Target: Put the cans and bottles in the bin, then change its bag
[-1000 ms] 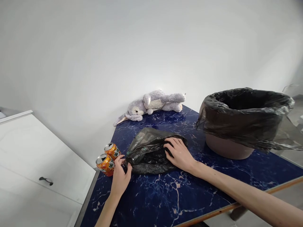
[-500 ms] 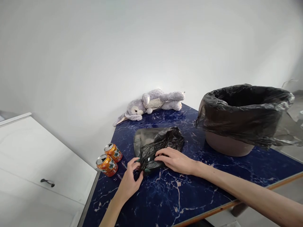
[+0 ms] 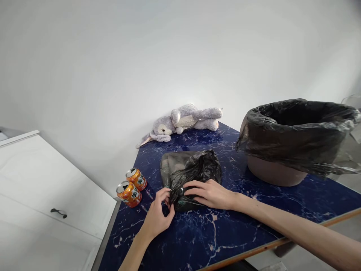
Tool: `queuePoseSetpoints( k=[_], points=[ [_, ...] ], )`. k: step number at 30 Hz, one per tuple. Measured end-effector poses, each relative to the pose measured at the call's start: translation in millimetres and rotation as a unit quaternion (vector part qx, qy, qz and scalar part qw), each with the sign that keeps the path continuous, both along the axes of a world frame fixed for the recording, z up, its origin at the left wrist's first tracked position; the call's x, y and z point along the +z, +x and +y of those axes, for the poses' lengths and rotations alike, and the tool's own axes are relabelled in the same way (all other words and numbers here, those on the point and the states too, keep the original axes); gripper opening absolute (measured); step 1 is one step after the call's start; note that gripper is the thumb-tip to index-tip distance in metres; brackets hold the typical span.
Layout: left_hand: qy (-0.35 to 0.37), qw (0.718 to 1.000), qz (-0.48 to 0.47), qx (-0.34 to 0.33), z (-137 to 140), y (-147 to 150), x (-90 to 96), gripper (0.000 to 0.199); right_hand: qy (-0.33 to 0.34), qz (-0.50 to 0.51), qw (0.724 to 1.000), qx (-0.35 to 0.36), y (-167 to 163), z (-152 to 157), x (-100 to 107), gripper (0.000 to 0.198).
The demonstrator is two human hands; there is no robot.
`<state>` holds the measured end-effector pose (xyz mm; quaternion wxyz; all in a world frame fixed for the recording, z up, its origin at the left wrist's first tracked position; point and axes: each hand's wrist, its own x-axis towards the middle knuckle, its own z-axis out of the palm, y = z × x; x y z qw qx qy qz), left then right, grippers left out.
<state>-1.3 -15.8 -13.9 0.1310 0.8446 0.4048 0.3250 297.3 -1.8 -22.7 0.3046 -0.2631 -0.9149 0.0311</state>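
Note:
A crumpled black plastic bag (image 3: 194,167) lies on the blue marbled table, thin enough that pale and greenish shapes show faintly through it. At its near left corner, my left hand (image 3: 159,214) pinches the gathered plastic between thumb and fingers. My right hand (image 3: 211,194) rests on the bag's near side, its fingers stretched out over the plastic and its thumb hidden. Just left of my left hand stand two opened orange drink cans, the nearer can (image 3: 129,194) and the farther can (image 3: 137,178), close together.
A bin (image 3: 276,173) lined with a black bag (image 3: 287,141) stands at the right of the table (image 3: 194,241). Against the wall lies a grey plush rabbit (image 3: 183,118). A white cabinet (image 3: 42,188) with a dark handle is on the left, below the table's edge.
My left hand has shifted slightly right along the bag's corner, still pinching it. My right hand stays on the bag with its fingers a little straighter. The view has moved slightly.

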Motion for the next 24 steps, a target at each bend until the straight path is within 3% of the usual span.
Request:
queuePoseSetpoints(
  k=[6, 13, 16, 20, 24],
  points=[
    [-0.068, 0.997, -0.034, -0.028, -5, 8, 11.8, 0.049, -0.01, -0.055, 0.998, 0.005, -1, -2, 5, 0.057],
    [-0.078, 0.996, -0.038, -0.02, -5, 7, 12.5, 0.044, -0.035, -0.061, 0.998, -0.002, -1, -3, 5, 0.091],
    [-0.086, 0.996, -0.03, -0.017, -4, 6, 12.5, 0.044, -0.02, -0.066, 0.997, 0.016, -2, -4, 5, 0.086],
    [-0.102, 0.994, -0.016, -0.02, -5, 7, 15.5, 0.044, 0.01, -0.064, 0.997, 0.047, -3, -6, 7, 0.061],
    [-0.105, 0.994, -0.005, -0.028, -6, 9, 17.9, 0.046, 0.041, -0.082, 0.995, 0.045, -4, -4, 4, 0.062]
  ],
)
